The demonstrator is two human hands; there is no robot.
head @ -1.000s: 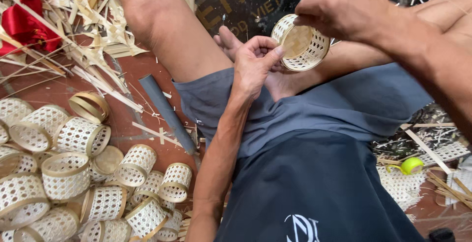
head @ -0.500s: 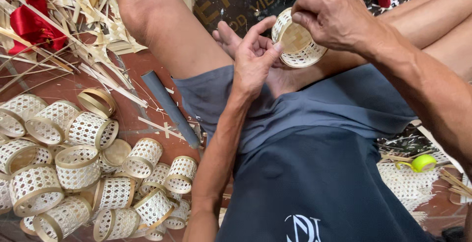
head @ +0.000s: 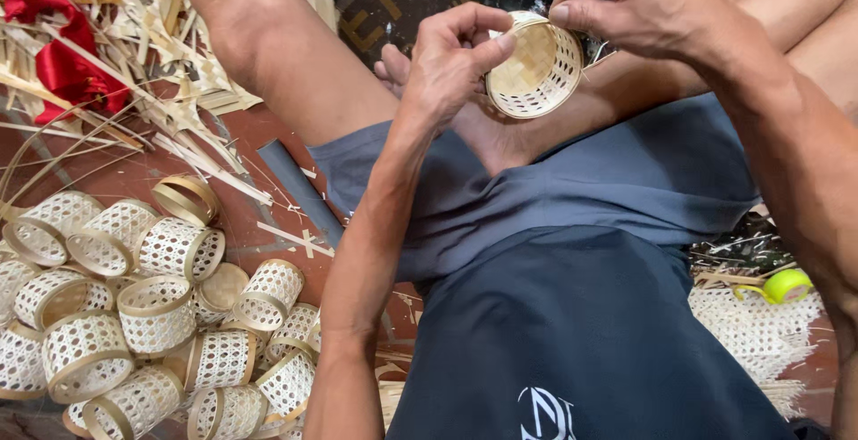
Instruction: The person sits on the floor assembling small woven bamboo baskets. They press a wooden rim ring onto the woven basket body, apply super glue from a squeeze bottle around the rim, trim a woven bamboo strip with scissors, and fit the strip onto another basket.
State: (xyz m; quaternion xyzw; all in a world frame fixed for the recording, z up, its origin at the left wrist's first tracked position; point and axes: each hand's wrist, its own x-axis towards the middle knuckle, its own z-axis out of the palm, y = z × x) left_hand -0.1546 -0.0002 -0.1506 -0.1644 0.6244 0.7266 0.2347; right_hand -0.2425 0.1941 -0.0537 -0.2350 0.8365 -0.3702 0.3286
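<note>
So both hands are on one small round woven bamboo basket, held up in the air above the person's lap, open side tipped toward the camera so you can see the plaited bottom inside. The left hand has it from the left side: thumb and curled index finger pinch the near rim, other fingers folded in behind. The right hand comes in from the top right, and its fingertips press together on the upper rim, pinching the edge band. The basket sits snug between the two hands, touching both.

The person is sitting on the floor in grey shorts and a dark navy shirt, knees spread out to either side.

Down on the left, on the reddish floor, there's a whole heap of finished little baskets, same open-weave sides with a pale band around the rim, lying every which way and touching each other. Above them is a messy pile of bamboo strips, with a red cloth at the top left. A flat grey strip lies just beside the left thigh. On the right, a sheet of woven cane mesh lies with a yellow-green tape roll at its upper edge.
</note>
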